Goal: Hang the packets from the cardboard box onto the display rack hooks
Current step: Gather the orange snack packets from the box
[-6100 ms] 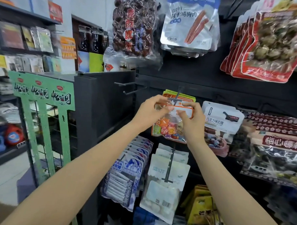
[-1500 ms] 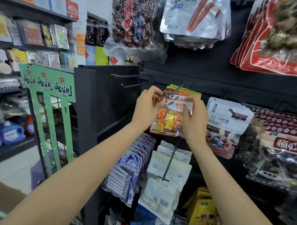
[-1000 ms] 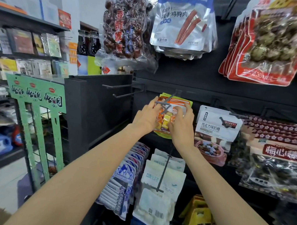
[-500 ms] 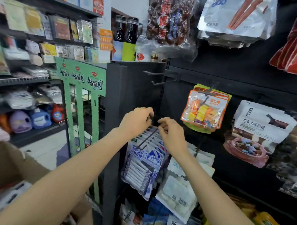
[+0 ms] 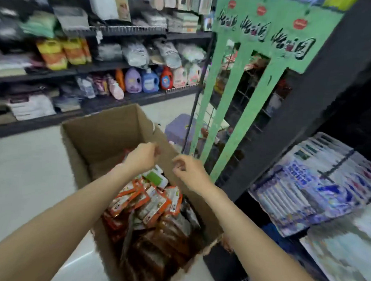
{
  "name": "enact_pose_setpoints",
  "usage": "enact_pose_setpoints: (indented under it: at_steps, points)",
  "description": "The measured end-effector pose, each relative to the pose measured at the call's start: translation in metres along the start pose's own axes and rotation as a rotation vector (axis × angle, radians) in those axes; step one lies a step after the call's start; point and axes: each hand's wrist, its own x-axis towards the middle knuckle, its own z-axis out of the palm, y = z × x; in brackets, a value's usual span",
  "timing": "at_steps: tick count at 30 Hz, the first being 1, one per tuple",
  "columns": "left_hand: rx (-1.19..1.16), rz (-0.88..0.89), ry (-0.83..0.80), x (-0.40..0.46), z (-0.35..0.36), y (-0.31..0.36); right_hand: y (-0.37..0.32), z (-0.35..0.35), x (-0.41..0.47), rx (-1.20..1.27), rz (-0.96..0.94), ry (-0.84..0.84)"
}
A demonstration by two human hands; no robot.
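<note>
An open cardboard box (image 5: 100,135) stands on the floor below me, filled with several orange-edged snack packets (image 5: 148,204). My left hand (image 5: 143,157) hovers over the box with loosely curled fingers and holds nothing. My right hand (image 5: 188,172) is beside it above the box's right wall, fingers also loosely curled and empty. The black display rack (image 5: 303,106) rises at the right; blue-and-white packets (image 5: 317,182) hang on one of its hooks. The view is blurred.
A green wire stand (image 5: 252,65) with printed characters stands between the box and the rack. Store shelves (image 5: 111,70) with detergent bottles and bagged goods line the far side of the aisle. Pale floor (image 5: 29,177) lies left of the box.
My view swung down and left from the rack to the box. Both hands let go of the hung packet, dropped away from the hooks and now hang empty over the box.
</note>
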Motion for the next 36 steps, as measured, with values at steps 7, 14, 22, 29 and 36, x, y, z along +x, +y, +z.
enact_pose_setpoints:
  at_steps: [7, 14, 22, 29, 36]
  points:
    - [0.292, -0.266, -0.456, 0.030, 0.031, -0.115, 0.017, 0.106, 0.081, -0.104, 0.171, -0.242]
    - [0.450, -0.375, -0.788, 0.043, 0.053, -0.165, 0.049, 0.159, 0.108, -0.096, 0.302, -0.392]
    - [0.416, -0.311, -0.872, 0.047, 0.059, -0.172, 0.064, 0.178, 0.108, -0.156, 0.353, -0.432]
    - [0.312, -0.109, -0.531, 0.050, 0.029, -0.154, 0.059, 0.164, 0.110, -0.124, 0.342, -0.448]
    - [0.106, 0.063, -0.253, 0.040, -0.038, -0.090, 0.002, 0.091, 0.098, 0.149, 0.009, -0.103]
